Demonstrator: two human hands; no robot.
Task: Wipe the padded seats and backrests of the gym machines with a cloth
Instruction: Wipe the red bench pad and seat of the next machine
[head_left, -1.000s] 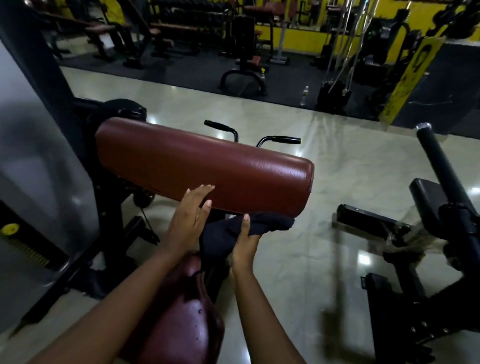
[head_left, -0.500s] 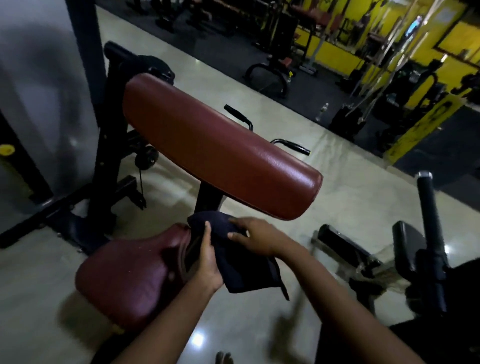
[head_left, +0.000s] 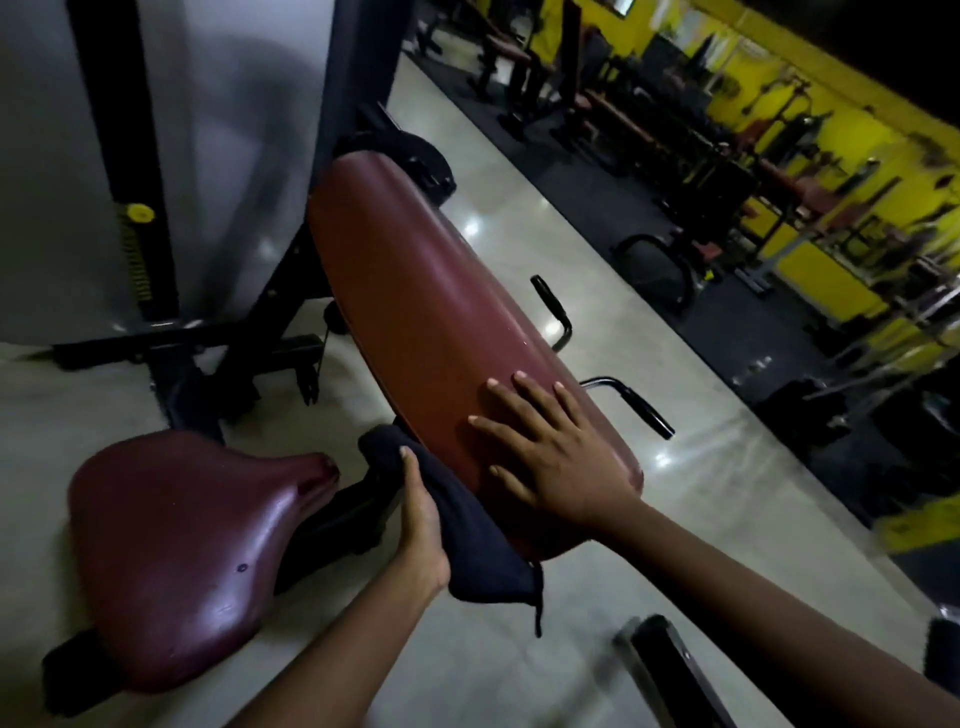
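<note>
Left hand (head_left: 423, 525): lower centre of the frame, wrapped around a dark cloth, thumb lying along its upper fold; the fingers under the fabric are hidden.
Cloth (head_left: 480, 540): navy or black, soft and bunched, pressed against the near lower edge of the long pad; a loose corner with a thin tail hangs down below the hand.
Right hand (head_left: 561, 462): just right of the cloth, palm down and flat on the pad, fingers straight and spread, holding nothing.
Seat (head_left: 176, 545): lower left, saddle-shaped, maroon, glossy, with a small dark mark near its middle; its narrow nose points toward the cloth without touching it.
Long pad (head_left: 431, 322): centre of the frame, maroon leather-like, rounded, smooth with a dull sheen, running diagonally from the hands toward upper centre.
Handles (head_left: 639, 410): two black grips on bent bars, just beyond the pad's right side.
Machine frame (head_left: 130, 156): black upright at upper left, carrying a yellow knob (head_left: 139, 213).
Floor (head_left: 675, 467): pale, polished, reflecting lights.
Background: upper right, blurred dark machines before a yellow wall (head_left: 857, 156).
</note>
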